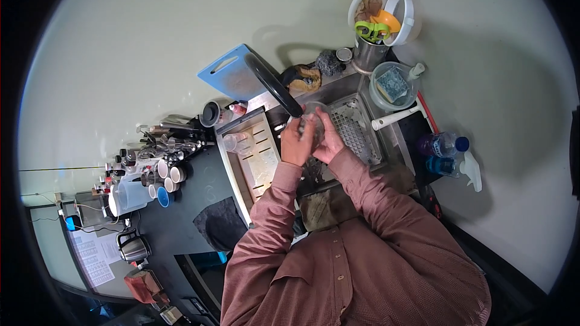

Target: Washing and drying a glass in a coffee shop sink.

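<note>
Presently, I read the clear cup (316, 127) over the sink (394, 139), just right of the black faucet (275, 86), left hand (296, 146) and right hand (330, 140) equally near, fingers clamped on its opposite sides, long axis unclear.

My left hand (297, 145) and right hand (330, 140) are wrapped around a clear cup (316, 107) beside the end of the black faucet (272, 83), above the sink (391, 137). To my left, another clear cup sits on the slotted drainboard (264, 172), and a dark cloth (220, 224) lies on the bench (202, 184). To my right, a clear tub (409, 100) holds a blue sponge (393, 84).
</note>
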Available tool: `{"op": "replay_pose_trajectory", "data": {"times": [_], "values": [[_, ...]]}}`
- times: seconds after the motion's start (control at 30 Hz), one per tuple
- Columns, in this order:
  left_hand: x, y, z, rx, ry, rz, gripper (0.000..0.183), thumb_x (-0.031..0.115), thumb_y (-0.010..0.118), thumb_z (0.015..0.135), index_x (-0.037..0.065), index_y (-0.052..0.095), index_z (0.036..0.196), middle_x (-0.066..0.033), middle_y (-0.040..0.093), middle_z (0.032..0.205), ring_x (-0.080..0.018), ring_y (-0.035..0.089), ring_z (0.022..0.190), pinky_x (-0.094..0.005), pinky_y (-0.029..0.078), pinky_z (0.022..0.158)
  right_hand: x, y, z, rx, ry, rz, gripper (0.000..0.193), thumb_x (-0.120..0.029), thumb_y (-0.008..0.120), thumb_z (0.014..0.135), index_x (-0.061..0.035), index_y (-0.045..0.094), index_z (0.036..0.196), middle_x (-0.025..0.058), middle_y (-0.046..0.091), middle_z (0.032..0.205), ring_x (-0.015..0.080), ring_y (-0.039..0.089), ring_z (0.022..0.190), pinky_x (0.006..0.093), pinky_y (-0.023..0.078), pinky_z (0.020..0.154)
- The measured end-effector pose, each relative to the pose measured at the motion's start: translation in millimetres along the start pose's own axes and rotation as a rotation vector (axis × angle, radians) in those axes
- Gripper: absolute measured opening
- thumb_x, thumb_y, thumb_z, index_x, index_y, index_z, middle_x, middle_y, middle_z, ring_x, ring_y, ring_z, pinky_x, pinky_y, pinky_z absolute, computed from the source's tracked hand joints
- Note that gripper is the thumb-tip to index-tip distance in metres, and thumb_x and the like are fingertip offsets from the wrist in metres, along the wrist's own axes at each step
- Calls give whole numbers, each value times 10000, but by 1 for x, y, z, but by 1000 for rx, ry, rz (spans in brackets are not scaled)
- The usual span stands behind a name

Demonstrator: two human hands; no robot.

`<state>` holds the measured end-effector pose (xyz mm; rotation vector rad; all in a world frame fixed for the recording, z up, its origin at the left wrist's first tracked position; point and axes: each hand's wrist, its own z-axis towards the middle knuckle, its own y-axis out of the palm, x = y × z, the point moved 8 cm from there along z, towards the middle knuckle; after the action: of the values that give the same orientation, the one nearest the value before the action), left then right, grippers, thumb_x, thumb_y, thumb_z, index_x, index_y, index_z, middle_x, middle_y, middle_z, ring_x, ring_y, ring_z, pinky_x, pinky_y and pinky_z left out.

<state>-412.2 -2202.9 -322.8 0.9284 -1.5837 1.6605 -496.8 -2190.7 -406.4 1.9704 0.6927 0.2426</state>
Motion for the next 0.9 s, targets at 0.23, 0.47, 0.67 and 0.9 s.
{"op": "replay_pose_trajectory", "data": {"times": [0.23, 0.47, 0.67, 0.9], "values": [[-6, 33, -8, -72, -2, -416, 561, 417, 333, 1124, 35, 423, 1525, -152, 537, 1466, -187, 515, 1322, -329, 367, 1130, -53, 13, -38, -215, -481, -624, 735, -42, 817, 813, -108, 454, 1448, 73, 563, 1373, 173, 541, 1271, 342, 455, 1063], [-33, 78, -27, -208, -442, -1291, 539, 410, 343, 1107, 3, 501, 1424, -144, 587, 1402, -243, 573, 1287, -403, 444, 1104, -84, 67, -102, 8, -1026, -1943, 987, -208, 897, 660, -107, 395, 1504, 180, 527, 1384, 392, 501, 1269, 478, 414, 1079], [-42, 69, -53, -203, -438, -1185, 567, 420, 320, 1115, -8, 516, 1430, -124, 611, 1370, -238, 579, 1268, -364, 452, 1065, -83, 47, -100, -7, -678, -1790, 1002, -357, 925, 681, -57, 406, 1484, 202, 574, 1358, 365, 572, 1253, 434, 449, 1070], [-15, -4, -46, 12, -151, -595, 609, 425, 281, 1129, -54, 516, 1420, -158, 584, 1408, -246, 530, 1333, -356, 386, 1135, -38, 24, -52, -262, -409, -1358, 968, -367, 937, 727, -18, 410, 1459, 109, 551, 1335, 214, 563, 1261, 354, 459, 1057]]}}
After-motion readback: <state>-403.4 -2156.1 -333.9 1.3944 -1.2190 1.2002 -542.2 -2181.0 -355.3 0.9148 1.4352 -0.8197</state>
